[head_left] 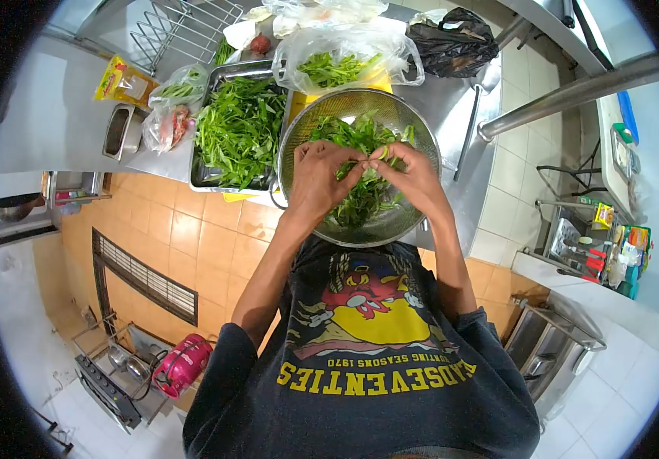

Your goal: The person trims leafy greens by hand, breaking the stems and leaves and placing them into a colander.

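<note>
A round metal mesh strainer holds loose leafy greens in front of my body. Over it, my left hand and my right hand meet with thumbs and fingertips pinched together. Between them is a small piece of green stem, partly hidden by the fingers; its curved end shows beside my right fingertips. To the left stands a metal tray heaped with cut long-leaved greens. Beyond the strainer, an open clear plastic bag contains more greens.
A black plastic bag and a red onion lie at the back, near a wire rack. Left of the tray are a yellow packet, bagged food and a small metal container. A metal rail crosses at right.
</note>
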Tool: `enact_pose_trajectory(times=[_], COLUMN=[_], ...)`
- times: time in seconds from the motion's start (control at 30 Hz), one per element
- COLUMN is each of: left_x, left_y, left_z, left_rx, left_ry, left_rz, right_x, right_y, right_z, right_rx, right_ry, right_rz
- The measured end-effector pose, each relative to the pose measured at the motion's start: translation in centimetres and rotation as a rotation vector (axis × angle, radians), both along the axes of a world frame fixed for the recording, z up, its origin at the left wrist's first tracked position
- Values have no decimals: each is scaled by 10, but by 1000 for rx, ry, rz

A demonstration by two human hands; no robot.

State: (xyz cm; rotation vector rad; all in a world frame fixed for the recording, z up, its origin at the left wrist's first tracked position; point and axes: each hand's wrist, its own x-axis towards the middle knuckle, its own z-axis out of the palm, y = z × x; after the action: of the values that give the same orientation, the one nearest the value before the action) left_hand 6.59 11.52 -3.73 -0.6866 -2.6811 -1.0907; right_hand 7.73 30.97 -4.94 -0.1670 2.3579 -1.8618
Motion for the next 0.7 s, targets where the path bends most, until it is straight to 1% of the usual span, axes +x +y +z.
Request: enact_pose_trajectory(times=[0.03, 0.07, 0.13, 0.23, 0.27, 0.33, 0.43, 0.47, 0.53, 0.57, 0.63, 0.7], left_x=[0, 0, -1, 2, 2, 2, -1, -4, -8, -13, -27, -40], left_y=[0, -1, -1, 4, 4, 4, 0, -4, -18, -28, -53, -80], left_z=[-2, -4, -9, -12, -13, -14, -24, -24, -16, -15, -9, -6], left_rx=[-9, 19, 75, 423, 528, 740, 1056, 1021, 946, 954, 773, 625], left_ry=[17, -22, -100, -444, -553, -770, -892, -847, -749, -590, -339, -177], left_rz=[-5, -13, -27, 24, 8, -26, 21, 73, 190, 163, 261, 383], right_x=[0, 0, 0, 1, 2, 2, 3, 2, 1, 1, 2, 3], right_y=[0, -1, -3, -7, -8, -12, -9, -6, -1, 2, 10, 14], right_z=[3, 6, 11, 9, 6, 2, 0, 0, 0, -1, 0, -4], right_rx=[38, 77, 55, -15, -46, -137, -257, -295, -239, -212, -186, -205], right_ry=[22, 44, 21, 59, 83, 42, -82, -133, -48, -6, -29, -66], right_rz=[8, 16, -9, -54, -69, -89, -169, -200, -203, -203, -193, -202])
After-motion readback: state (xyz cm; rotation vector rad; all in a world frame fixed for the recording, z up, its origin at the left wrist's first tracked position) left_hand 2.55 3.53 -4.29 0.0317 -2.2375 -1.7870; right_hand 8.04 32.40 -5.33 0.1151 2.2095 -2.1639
